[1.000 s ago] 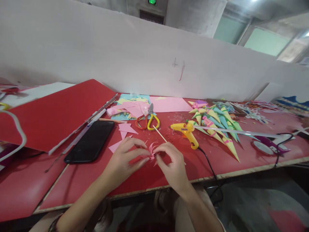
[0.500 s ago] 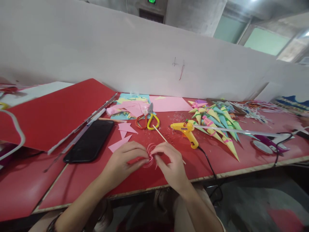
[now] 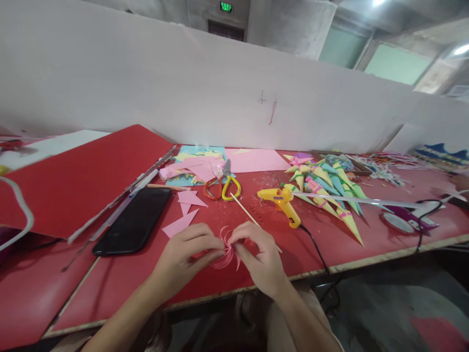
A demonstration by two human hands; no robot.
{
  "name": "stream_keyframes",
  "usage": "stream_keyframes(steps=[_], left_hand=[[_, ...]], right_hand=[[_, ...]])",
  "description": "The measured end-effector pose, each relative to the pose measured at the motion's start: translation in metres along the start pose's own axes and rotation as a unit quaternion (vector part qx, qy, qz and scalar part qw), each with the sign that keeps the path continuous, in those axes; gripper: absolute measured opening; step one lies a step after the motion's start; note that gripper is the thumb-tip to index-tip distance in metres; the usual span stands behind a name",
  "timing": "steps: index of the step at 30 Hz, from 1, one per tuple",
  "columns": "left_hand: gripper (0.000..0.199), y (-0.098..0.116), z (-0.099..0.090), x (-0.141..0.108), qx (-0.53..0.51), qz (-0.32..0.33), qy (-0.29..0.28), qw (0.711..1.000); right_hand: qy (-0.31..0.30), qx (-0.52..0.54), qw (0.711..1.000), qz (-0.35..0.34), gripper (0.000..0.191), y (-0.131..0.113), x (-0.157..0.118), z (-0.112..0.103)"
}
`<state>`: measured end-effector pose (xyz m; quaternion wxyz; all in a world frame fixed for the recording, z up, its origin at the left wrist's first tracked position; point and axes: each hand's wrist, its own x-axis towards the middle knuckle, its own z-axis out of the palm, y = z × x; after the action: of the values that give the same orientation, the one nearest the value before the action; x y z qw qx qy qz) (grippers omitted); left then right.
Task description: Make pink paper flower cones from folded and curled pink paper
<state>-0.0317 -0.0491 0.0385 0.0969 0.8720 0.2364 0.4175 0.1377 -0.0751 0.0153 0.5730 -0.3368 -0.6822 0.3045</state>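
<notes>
Apparently partway shaped, the curled pink paper sits above the red table, between my left hand and right hand, each pinching it with thumb and fingertips nearly together. Its strips look cut and curved but loosely spread; flat pink pieces lie unshaped, while decorated cones look already formed.

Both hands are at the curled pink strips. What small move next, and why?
I'd probably firm both fingertip pinches gently: left hand and right hand meet near the centre of the pink strips, whose thin curls spread loosely outward.
</notes>
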Motion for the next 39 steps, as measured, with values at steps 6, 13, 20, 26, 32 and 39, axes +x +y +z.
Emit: stream_keyframes(steps=[6,13,20,26,32,39], left_hand=[[0.016,0.0,0.001,-0.001,-0.019,-0.029,0.004,0.999],[0.018,0.002,0.003,0.001,-0.014,-0.049,0.007,0.999],[0.017,0.002,0.007,-0.001,0.068,-0.001,0.042,0.997],[0.014,-0.004,0.008,-0.005,0.148,0.089,0.021,0.985],[0.014,0.002,0.007,-0.005,0.125,0.092,0.02,0.988],[0.013,0.009,0.009,-0.004,0.092,0.08,0.037,0.992]], right_hand=[[0.004,0.013,1.0,-0.006,0.015,0.0,0.0,0.0],[0.013,-0.009,1.0,-0.013,0.014,-0.001,-0.001,0.001],[0.025,-0.04,0.999,-0.026,0.014,-0.002,-0.001,0.003],[-0.001,-0.046,0.999,-0.029,0.013,-0.003,-0.002,0.004],[-0.008,-0.016,1.0,-0.019,0.013,-0.003,-0.004,0.007],[0.005,0.0,0.999,-0.038,0.014,-0.006,-0.005,0.008]])
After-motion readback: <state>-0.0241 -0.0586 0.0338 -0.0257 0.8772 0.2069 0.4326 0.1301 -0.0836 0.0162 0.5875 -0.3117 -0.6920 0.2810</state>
